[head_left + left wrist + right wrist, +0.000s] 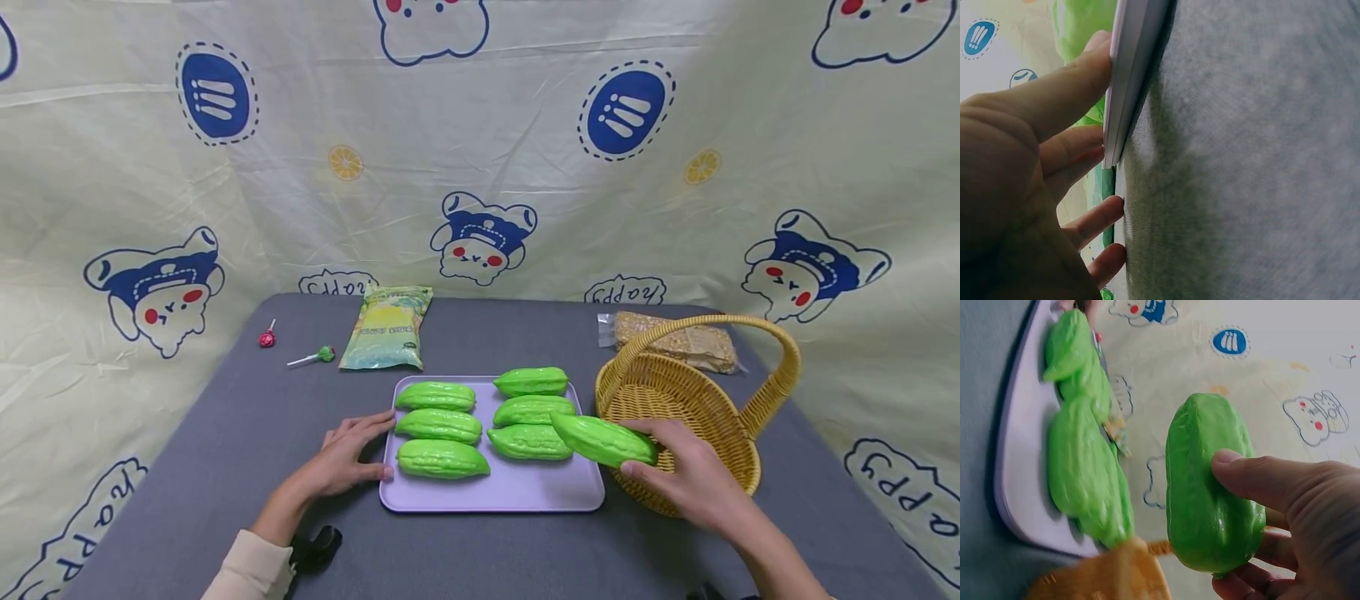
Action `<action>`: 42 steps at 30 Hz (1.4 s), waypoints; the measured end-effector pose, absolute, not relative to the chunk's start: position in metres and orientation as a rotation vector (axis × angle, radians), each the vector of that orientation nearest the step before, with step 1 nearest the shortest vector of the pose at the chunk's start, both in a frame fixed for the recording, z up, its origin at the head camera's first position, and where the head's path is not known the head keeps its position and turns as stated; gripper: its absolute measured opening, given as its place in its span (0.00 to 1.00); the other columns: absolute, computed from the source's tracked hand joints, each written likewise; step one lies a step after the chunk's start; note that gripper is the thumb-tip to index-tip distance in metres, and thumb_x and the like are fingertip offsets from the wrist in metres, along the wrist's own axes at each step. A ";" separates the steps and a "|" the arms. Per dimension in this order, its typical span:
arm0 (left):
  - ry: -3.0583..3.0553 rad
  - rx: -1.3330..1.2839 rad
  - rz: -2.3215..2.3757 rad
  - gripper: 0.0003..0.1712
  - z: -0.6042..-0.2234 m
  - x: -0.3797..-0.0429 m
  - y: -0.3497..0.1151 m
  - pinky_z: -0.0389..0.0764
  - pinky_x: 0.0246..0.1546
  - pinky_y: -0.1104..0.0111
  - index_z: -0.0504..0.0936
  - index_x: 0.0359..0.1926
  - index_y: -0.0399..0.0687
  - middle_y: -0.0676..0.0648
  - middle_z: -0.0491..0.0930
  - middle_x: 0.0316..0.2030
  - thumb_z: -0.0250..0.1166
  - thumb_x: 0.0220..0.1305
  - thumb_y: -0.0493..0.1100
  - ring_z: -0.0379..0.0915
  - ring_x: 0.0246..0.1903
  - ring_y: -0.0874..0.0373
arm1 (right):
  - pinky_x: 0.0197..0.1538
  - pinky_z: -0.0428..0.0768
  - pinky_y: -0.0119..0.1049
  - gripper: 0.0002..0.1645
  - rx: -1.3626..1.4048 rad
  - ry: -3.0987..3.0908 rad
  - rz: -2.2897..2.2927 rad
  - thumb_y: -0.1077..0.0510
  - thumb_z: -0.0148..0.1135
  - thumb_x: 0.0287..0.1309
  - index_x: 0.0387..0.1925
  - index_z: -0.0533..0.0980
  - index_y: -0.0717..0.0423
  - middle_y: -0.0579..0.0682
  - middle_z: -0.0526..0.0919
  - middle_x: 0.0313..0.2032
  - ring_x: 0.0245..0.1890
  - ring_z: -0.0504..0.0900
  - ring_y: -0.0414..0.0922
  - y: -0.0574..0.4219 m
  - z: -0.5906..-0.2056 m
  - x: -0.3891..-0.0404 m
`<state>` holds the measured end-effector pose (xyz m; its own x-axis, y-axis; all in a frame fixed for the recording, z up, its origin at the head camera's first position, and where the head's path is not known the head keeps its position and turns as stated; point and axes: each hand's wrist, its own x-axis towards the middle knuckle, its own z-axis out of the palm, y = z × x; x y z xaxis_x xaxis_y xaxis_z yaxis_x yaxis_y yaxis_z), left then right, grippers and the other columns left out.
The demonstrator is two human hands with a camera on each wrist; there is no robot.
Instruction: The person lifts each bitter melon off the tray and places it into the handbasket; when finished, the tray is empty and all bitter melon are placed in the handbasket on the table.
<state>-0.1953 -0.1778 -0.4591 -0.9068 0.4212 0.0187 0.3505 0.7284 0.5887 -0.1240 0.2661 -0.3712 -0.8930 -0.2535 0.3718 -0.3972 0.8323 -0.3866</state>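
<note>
My right hand [686, 471] grips one end of a bright green bitter melon [603, 439], held between the thumb and fingers. It hangs over the tray's right edge and the near side of a wicker basket [682, 392]. On the lilac tray [517, 492] lie more bitter melons, three in a left column [442, 459] and three in a right column [531, 381]. Against the tray's left edge rests my left hand [341, 458]; in the left wrist view its thumb [1079, 84] touches the rim, with the other fingers loosely spread.
A green-yellow packet [386, 329] lies behind the tray. Two lollipops, one red [267, 337] and one green [324, 354], are at the back left. Behind the basket, whose tall handle [780, 375] arches up, is a clear bag of grain-like bits [705, 346].
</note>
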 end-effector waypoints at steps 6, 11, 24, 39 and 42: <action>2.802 0.626 0.928 0.45 -0.459 -0.196 -0.177 0.56 0.52 0.48 0.66 0.67 0.47 0.48 0.62 0.70 0.70 0.50 0.56 0.57 0.63 0.45 | 0.39 0.71 0.39 0.27 0.378 -2.796 0.633 0.51 0.71 0.48 0.51 0.76 0.52 0.53 0.80 0.45 0.43 0.74 0.45 0.286 -0.360 -0.127; 2.800 0.625 0.925 0.45 -0.460 -0.196 -0.177 0.56 0.52 0.48 0.66 0.67 0.47 0.48 0.61 0.70 0.70 0.51 0.57 0.57 0.63 0.45 | 0.40 0.71 0.43 0.28 0.304 -2.880 0.635 0.50 0.69 0.51 0.54 0.74 0.54 0.57 0.78 0.47 0.46 0.75 0.52 0.303 -0.356 -0.134; 2.794 0.617 0.927 0.44 -0.458 -0.195 -0.176 0.56 0.52 0.48 0.65 0.67 0.47 0.47 0.61 0.70 0.70 0.51 0.56 0.57 0.63 0.44 | 0.37 0.69 0.37 0.30 0.228 -2.970 0.623 0.49 0.68 0.52 0.55 0.72 0.57 0.57 0.79 0.44 0.40 0.74 0.47 0.333 -0.362 -0.147; 2.795 0.629 0.925 0.44 -0.458 -0.195 -0.177 0.56 0.51 0.50 0.65 0.68 0.47 0.47 0.61 0.70 0.69 0.52 0.56 0.57 0.63 0.44 | 0.33 0.71 0.31 0.32 0.306 -3.148 0.619 0.41 0.67 0.50 0.52 0.75 0.54 0.47 0.81 0.41 0.35 0.75 0.35 0.356 -0.383 -0.148; 2.793 0.620 0.924 0.44 -0.458 -0.195 -0.177 0.56 0.52 0.50 0.65 0.68 0.48 0.48 0.61 0.70 0.69 0.51 0.56 0.57 0.63 0.45 | 0.33 0.71 0.31 0.33 0.311 -3.201 0.664 0.40 0.66 0.50 0.53 0.74 0.54 0.47 0.81 0.42 0.35 0.75 0.35 0.358 -0.386 -0.148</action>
